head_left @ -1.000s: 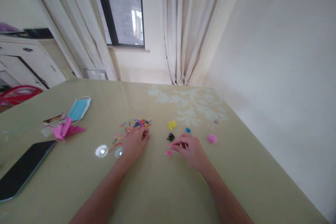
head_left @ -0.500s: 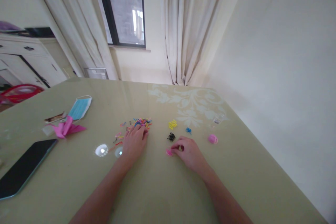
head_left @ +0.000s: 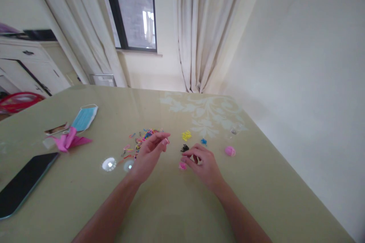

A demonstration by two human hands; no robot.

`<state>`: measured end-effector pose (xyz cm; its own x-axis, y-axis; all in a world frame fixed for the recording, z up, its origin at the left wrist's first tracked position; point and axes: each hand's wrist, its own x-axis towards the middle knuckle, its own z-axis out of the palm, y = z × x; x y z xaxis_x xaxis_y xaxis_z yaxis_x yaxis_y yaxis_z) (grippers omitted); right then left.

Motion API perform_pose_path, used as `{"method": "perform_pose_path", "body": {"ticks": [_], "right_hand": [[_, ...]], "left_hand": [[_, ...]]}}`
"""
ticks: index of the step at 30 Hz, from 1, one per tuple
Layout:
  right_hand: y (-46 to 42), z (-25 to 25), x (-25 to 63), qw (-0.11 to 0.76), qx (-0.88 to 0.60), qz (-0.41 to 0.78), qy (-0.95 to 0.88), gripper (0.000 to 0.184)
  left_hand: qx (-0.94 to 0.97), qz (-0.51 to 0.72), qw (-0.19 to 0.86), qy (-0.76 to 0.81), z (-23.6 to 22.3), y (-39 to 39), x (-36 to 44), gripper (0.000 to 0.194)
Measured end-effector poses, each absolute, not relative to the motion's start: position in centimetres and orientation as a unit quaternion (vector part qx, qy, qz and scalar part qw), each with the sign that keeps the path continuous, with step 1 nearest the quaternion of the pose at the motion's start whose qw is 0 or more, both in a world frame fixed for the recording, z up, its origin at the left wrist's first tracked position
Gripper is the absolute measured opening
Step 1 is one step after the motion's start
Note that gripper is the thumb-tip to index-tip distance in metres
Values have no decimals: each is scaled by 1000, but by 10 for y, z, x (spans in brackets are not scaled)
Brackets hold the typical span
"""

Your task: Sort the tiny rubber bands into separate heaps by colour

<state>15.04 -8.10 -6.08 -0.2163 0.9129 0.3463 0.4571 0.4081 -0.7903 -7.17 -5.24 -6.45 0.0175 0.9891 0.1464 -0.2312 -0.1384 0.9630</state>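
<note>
Pink bands [head_left: 182, 166] lie loose beside right hand [head_left: 207, 166], fingertips slightly parted; left hand's [head_left: 146, 159] grip unclear.

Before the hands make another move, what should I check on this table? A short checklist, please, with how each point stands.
1. Black pieces gathered in one pile: ok.
2. Yellow pieces and blue pieces in separate piles: ok.
3. Mixed pile fully visible: not ok, the left hand hides part of it.
4. Pink pieces untouched by the right hand: cannot tell, its fingertips are very close.
5. Both hands free of small pieces: cannot tell, the fingertips show too small.
6. Phone well away from both hands: ok.
</note>
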Motion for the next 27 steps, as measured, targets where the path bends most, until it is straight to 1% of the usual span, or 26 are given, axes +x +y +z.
{"method": "perform_pose_path", "body": {"ticks": [4, 8, 12, 18, 21, 27], "right_hand": [[-90, -55, 145, 492, -422, 247, -720, 15], [-94, -51, 143, 526, -402, 216, -717, 17], [-95, -50, 143, 540, -400, 192, -715, 6], [-96, -48, 142, 545, -399, 182, -715, 11], [-96, -49, 142, 544, -398, 184, -715, 16], [-96, -50, 144, 552, -395, 198, -707, 10]], "left_hand": [[491, 552, 577, 349, -58, -67, -58, 27], [501, 515, 604, 345, -56, -73, -50, 28], [499, 491, 617, 359, -56, -75, -46, 33], [507, 471, 617, 373, -57, -75, -46, 36], [514, 468, 614, 373, -56, -74, -47, 35], [525, 463, 619, 356, -53, -76, -49, 34]]}}
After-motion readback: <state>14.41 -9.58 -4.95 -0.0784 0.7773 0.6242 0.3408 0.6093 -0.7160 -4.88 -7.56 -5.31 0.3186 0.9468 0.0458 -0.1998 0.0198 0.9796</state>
